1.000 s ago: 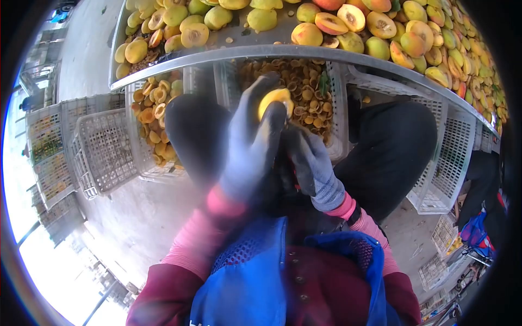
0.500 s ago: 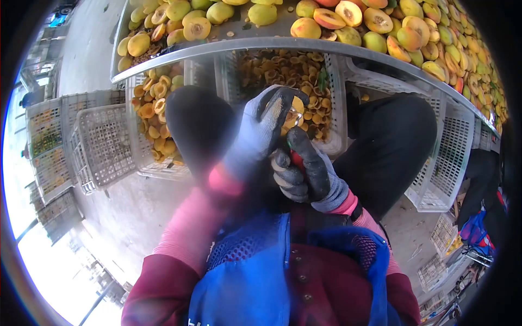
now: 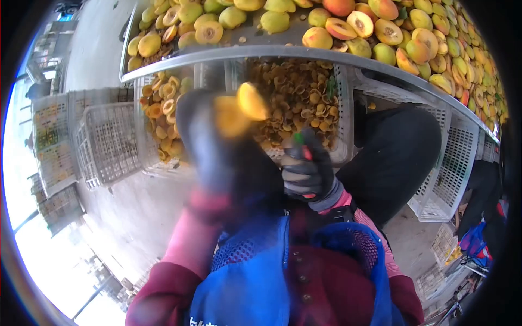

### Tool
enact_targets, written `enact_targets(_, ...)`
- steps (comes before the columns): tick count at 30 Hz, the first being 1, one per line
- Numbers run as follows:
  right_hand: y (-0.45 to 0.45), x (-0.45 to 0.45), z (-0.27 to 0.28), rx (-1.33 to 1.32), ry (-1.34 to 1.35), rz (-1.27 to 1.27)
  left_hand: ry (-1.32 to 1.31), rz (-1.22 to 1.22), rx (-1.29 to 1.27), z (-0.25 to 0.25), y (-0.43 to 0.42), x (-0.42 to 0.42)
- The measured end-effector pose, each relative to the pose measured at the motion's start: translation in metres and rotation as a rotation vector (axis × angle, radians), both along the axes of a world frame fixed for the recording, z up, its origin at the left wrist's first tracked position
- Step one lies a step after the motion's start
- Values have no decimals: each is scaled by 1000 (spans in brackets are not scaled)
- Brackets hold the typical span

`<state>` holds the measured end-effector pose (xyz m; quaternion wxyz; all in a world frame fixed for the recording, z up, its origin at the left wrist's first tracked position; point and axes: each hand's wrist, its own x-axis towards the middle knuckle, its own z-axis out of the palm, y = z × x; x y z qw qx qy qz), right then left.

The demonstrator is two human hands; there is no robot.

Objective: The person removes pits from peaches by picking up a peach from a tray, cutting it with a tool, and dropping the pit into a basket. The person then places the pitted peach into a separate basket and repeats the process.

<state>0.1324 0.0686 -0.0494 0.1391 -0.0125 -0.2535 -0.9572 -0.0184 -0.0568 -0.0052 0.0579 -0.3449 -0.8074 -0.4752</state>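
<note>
Fruit halves (image 3: 252,102) at the far end of the blurred left hand (image 3: 213,149), grip unclear; right hand (image 3: 307,173) clamped round a tool (image 3: 308,153)

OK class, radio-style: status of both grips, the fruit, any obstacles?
Left gloved grip: blurred, at two curved yellow-orange fruit pieces; hold unclear. Right dark-gloved grip: closed around red-and-green tool. Possible obstacle: curved grey metal table rim ahead.

Fruit (image 3: 429,54) on the counter (image 3: 261,52), halves (image 3: 312,87) below

Under the near edge, a middle crate (image 3: 345,114) holds halves between the knees (image 3: 416,125); a left crate (image 3: 143,144) holds more. Other crates (image 3: 111,141) stand further left, a right crate (image 3: 454,168) beyond the right knee.
</note>
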Motion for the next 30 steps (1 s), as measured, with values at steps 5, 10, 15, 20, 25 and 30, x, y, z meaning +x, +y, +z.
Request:
enact_targets(5,5,0,-23,-35,-138,42,156,540,-931,38,-42,-113)
enact_targets(10,6,-11,-37,3,-237,104,132,318,-806,43,64,-129)
enact_targets(15,16,-5,-40,506,-549,13,190,170,-877,-3,96,-188)
enact_targets(20,28,-23,2,1290,-835,-166,117,-230,-573,44,99,-76)
enact_targets(25,47,-31,45,1090,-707,-181,25,-511,-522,36,83,-12)
enact_targets(30,32,-21,34,989,-587,-331,-446,-462,-101,30,62,1)
